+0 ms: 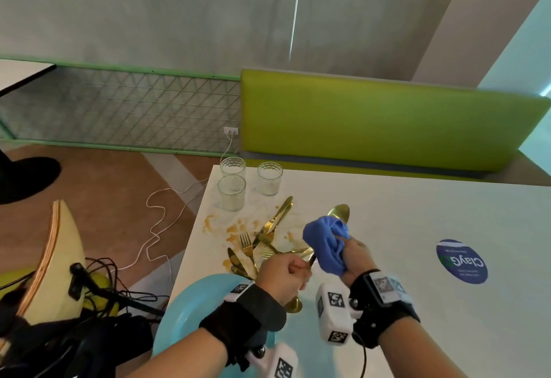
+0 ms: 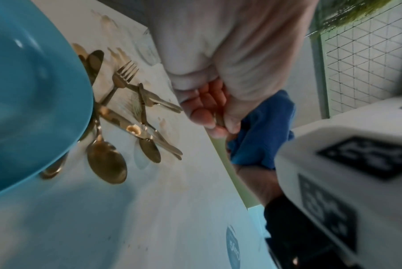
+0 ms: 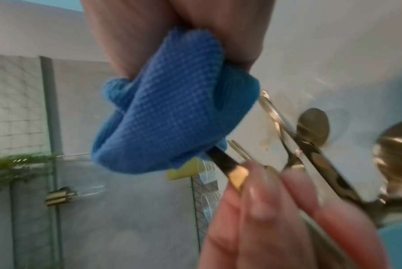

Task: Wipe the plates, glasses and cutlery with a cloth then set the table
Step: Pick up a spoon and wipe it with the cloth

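Observation:
A gold spoon (image 1: 339, 213) is held above the white table (image 1: 417, 222), bowl pointing away. My left hand (image 1: 283, 272) grips its handle (image 3: 227, 165); in the left wrist view the left hand (image 2: 216, 116) has thumb and fingers curled round the handle. My right hand (image 1: 353, 255) clutches a blue cloth (image 1: 325, 246) bunched round the spoon's stem, just below the bowl. The cloth (image 3: 172, 118) hides the stem. More gold cutlery (image 1: 265, 240) lies in a heap on the table. A blue plate (image 1: 190, 315) sits at the near left edge, with three glasses (image 1: 232, 193) at the far left corner.
Orange-brown smears (image 1: 208, 222) stain the table around the cutlery and glasses. A round blue sticker (image 1: 462, 261) lies to the right. A green bench back (image 1: 372, 121) stands beyond the table. A yellow chair (image 1: 56, 258) and black cables (image 1: 113, 294) are at the left.

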`<action>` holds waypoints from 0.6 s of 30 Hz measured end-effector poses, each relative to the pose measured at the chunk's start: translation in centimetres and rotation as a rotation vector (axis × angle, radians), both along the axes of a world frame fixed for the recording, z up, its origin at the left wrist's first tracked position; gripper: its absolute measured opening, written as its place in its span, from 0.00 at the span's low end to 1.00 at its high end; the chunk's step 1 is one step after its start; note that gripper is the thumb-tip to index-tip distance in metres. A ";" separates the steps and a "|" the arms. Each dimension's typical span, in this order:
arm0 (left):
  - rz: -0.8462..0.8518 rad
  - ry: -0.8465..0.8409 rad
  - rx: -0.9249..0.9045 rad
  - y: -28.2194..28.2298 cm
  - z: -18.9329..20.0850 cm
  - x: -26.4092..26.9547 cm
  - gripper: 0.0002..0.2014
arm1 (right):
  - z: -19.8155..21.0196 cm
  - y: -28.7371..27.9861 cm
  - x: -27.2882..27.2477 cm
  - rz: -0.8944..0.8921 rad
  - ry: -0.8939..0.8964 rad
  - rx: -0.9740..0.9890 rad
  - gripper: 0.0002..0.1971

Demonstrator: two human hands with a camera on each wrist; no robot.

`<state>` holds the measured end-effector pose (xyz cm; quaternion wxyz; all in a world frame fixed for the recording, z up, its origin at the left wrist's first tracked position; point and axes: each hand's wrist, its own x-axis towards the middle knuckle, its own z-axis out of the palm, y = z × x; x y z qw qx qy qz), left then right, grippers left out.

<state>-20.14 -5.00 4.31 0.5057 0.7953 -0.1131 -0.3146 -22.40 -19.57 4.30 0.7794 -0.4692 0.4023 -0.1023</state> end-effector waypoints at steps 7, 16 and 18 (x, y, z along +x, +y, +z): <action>-0.111 0.024 -0.039 1.5 0.0 1.2 0.11 | 2.7 -2.5 0.7 0.006 0.037 -0.301 0.08; -0.145 0.101 -0.076 1.4 -0.5 0.0 0.10 | 1.6 -1.8 0.7 0.190 0.242 -0.599 0.12; -0.145 0.066 -0.070 1.3 0.1 0.4 0.08 | 1.9 -1.9 1.0 0.191 0.243 -0.661 0.13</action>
